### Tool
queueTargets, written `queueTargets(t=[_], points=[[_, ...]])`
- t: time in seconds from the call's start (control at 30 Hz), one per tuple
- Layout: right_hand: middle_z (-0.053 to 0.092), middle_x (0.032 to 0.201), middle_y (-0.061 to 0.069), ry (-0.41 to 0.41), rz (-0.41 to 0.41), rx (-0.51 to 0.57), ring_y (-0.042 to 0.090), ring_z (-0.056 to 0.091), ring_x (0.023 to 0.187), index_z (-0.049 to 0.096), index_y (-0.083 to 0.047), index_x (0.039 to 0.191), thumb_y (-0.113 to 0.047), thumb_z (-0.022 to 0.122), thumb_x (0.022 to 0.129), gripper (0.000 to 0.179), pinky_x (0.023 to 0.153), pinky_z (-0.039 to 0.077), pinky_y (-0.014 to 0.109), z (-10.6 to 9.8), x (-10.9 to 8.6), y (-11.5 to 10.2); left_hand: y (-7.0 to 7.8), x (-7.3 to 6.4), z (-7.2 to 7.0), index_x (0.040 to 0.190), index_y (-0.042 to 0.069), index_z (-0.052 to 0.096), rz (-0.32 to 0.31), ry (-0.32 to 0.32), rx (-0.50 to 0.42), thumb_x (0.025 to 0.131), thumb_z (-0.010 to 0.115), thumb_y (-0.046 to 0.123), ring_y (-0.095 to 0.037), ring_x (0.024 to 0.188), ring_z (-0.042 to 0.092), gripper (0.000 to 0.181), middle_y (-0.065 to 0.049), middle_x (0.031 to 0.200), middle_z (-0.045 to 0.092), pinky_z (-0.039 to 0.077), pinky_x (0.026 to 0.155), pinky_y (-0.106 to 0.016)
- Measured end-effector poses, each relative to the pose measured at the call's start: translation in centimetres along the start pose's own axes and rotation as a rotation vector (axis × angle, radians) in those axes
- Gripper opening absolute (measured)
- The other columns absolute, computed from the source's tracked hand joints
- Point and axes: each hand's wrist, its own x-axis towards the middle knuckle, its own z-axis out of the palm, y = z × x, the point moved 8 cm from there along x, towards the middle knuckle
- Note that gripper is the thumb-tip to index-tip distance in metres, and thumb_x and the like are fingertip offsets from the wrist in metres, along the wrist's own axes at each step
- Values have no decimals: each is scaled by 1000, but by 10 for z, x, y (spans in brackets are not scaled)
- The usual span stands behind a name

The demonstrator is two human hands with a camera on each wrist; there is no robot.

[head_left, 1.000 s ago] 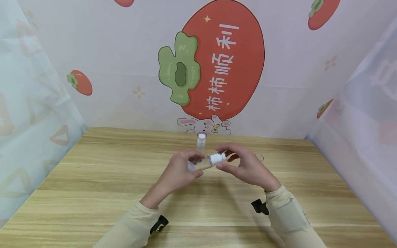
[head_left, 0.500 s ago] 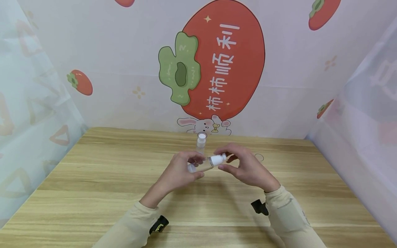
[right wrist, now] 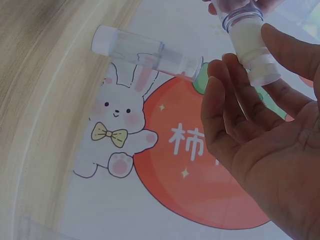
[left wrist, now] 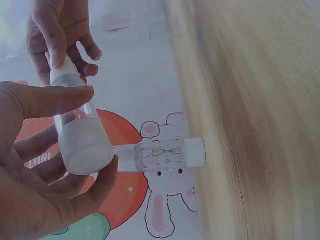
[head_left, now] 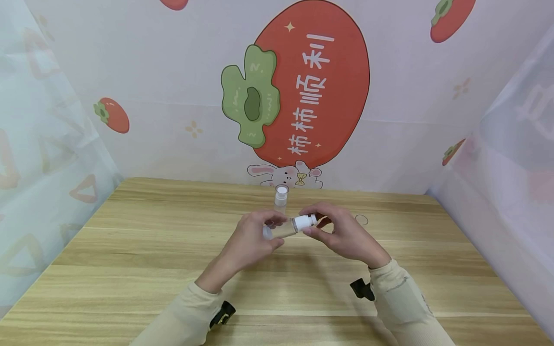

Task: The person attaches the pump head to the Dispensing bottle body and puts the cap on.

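A small clear bottle with a white pump-style top (head_left: pixel 304 222) is held tilted above the table between both hands. My left hand (head_left: pixel 253 240) grips its clear body, thumb on one side and fingers on the other, near the white base (left wrist: pixel 87 152). At the other end, my right hand (head_left: pixel 348 238) holds the white top (right wrist: pixel 250 47) between thumb and fingers. Just behind the hands, a second clear bottle (head_left: pixel 280 198) stands upright on the table, its white base (left wrist: pixel 195 152) down. The left hand hides part of its lower body in the head view.
On the wooden table (head_left: pixel 173 288), a clear round cap-like piece (head_left: pixel 361 219) lies right of the right hand. A printed backdrop (head_left: pixel 173 154) rises along the table's back edge, and pale sheets (head_left: pixel 47 144) line both sides.
The hands stay in nearly the same place. The held bottle shifts and turns slightly, while the right fingers make small movements at its white top. The standing bottle has not moved.
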Motion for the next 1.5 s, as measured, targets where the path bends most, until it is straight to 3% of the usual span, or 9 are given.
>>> queueTargets(t=[0.3, 0.6, 1.1, 1.5], points=[[69, 102, -7, -19, 69, -13, 21, 65, 87, 70, -16, 116, -18, 73, 96, 21, 80, 56, 37, 2, 1, 5, 7, -1, -2, 109, 4, 74, 113, 76, 128, 72, 88, -6, -25, 97, 68, 42, -7, 107, 72, 55, 85, -43], [68, 99, -7, -31, 108, -33, 16, 64, 87, 70, -15, 115, -21, 70, 98, 18, 81, 56, 37, 4, 2, 8, 10, -2, -3, 112, 5, 74, 126, 87, 177, 72, 88, -5, -23, 98, 66, 43, -6, 108, 71, 55, 83, -42], [68, 117, -3, 17, 76, -18, 17, 65, 97, 66, -10, 126, -19, 78, 92, 37, 85, 55, 41, -4, -1, 7, 4, 0, -2, 110, 5, 73, 100, 68, 68, 71, 87, -7, -24, 94, 65, 43, -7, 107, 71, 54, 86, -41], [66, 118, -2, 23, -31, -21, 21, 65, 99, 66, -12, 123, -6, 83, 84, 43, 85, 56, 43, -7, -2, -1, -7, 2, 3, 110, 7, 73, 5, -8, -43, 75, 87, -2, -27, 92, 66, 39, -5, 102, 72, 53, 85, -42]])
